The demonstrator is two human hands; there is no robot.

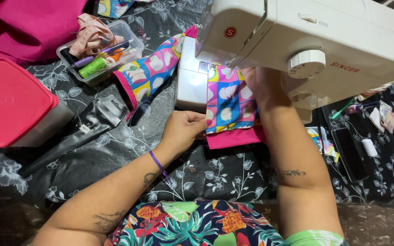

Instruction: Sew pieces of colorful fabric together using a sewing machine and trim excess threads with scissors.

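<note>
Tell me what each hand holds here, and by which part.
The left hand pinches the patterned fabric piece at its left edge. The right hand rests on its right side; grip unclear.

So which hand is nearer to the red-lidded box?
Left. The left hand pinches the patterned cloth's left edge, on the side of the red-lidded box; the right hand lies farther right, under the sewing machine.

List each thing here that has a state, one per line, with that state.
Patchwork fabric: flat on the machine bed, under the sewing machine.
Left hand: pinching the fabric's left edge.
Right hand: resting on the fabric, partly hidden by the machine.
Red-lidded box: shut.
Clear tray: open, full.
</note>
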